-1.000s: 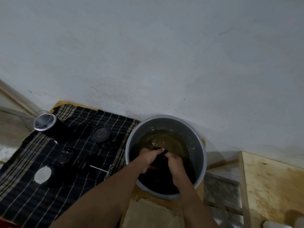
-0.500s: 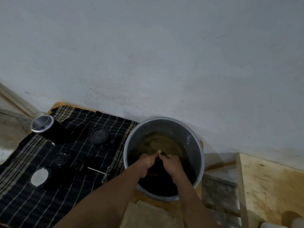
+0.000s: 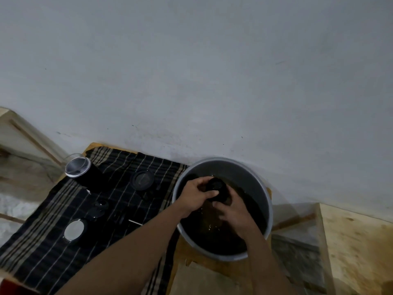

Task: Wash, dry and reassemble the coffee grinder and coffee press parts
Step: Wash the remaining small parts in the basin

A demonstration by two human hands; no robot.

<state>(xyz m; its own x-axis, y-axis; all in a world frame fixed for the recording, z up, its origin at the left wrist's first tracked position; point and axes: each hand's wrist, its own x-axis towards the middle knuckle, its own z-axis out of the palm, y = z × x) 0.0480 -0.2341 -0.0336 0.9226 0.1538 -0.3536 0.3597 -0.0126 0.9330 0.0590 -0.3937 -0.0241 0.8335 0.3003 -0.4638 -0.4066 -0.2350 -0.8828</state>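
Head view. In the lower middle of the frame, a grey basin (image 3: 244,165) stands against the wall (image 3: 212,71) and holds dark, brownish water. Both hands are over it. The left hand (image 3: 195,196) has its fingers curled round the upper end of a black cylindrical part (image 3: 217,189), which is held just above the water near the basin's far side with its open mouth facing the camera. The right hand (image 3: 234,218) grips the same part from below, with the thumb against its side. Its other fingers are mostly hidden behind the part, so how far they wrap cannot be seen.

At the lower left, a dark checked cloth (image 3: 53,241) carries the other pieces, all lying apart from each other:
- a black canister with a clear lid (image 3: 77,168) at the cloth's upper left corner
- a round black lid (image 3: 143,179) near the basin
- a small black ring (image 3: 100,207)
- a silver-topped disc (image 3: 74,229)
- a thin metal rod (image 3: 136,222), whose right end is hidden by the left forearm

A pale wooden board (image 3: 357,241) sits at the lower right.

As a judgement, the task is in its washing stage, with 1 part in hand at the basin. Whether the pieces on the cloth are already washed or are waiting their turn cannot be told, since no wetness shows in this dim light. Nothing is joined together yet, so the drying, at least of the held part, and all of the reassembly look to be left.
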